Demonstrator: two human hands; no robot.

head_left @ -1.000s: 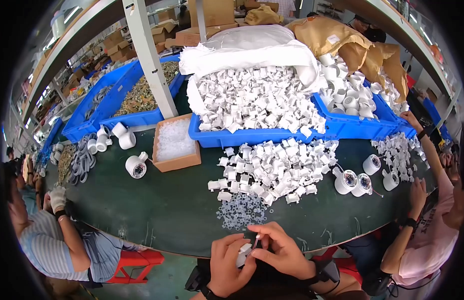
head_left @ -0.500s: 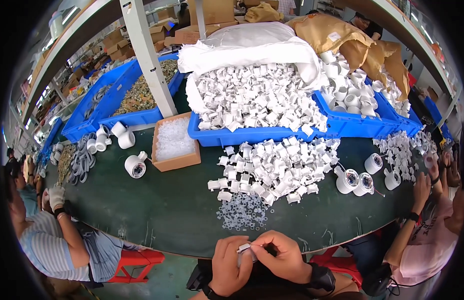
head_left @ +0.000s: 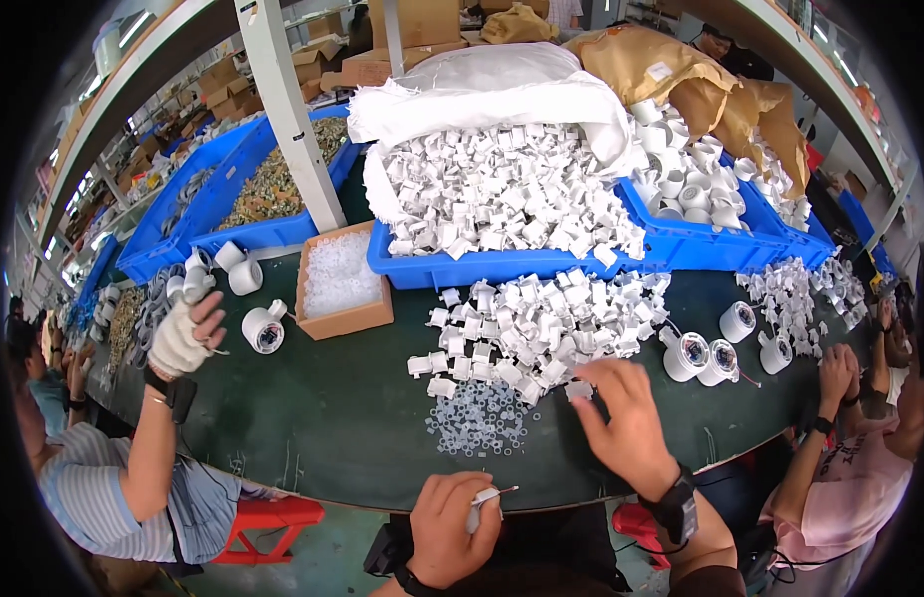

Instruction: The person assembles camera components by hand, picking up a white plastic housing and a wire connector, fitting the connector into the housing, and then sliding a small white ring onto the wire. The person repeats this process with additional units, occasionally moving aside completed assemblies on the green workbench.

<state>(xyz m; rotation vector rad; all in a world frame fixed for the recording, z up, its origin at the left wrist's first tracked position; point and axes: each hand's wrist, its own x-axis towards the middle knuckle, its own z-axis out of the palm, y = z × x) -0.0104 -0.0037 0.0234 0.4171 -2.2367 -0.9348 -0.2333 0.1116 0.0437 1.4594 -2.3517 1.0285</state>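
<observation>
Near the table's front edge, my left hand is closed round a small white plastic part. A thin pin or wire sticks out of that part to the right; most of the part is hidden by my fingers. My right hand reaches forward to the edge of a heap of white plastic housings. Its thumb and index finger pinch one housing at the heap's lower right. A pile of small translucent rings lies between my hands and the heap.
A blue bin of white housings stands behind the heap. Left of it is a cardboard box of clear pieces. Round white units stand to the right. At left, a co-worker's gloved hand is raised over the table; another person sits at right.
My right hand has left the part in my left hand and moved forward and right to the heap. The left co-worker's gloved hand has risen and moved right.
</observation>
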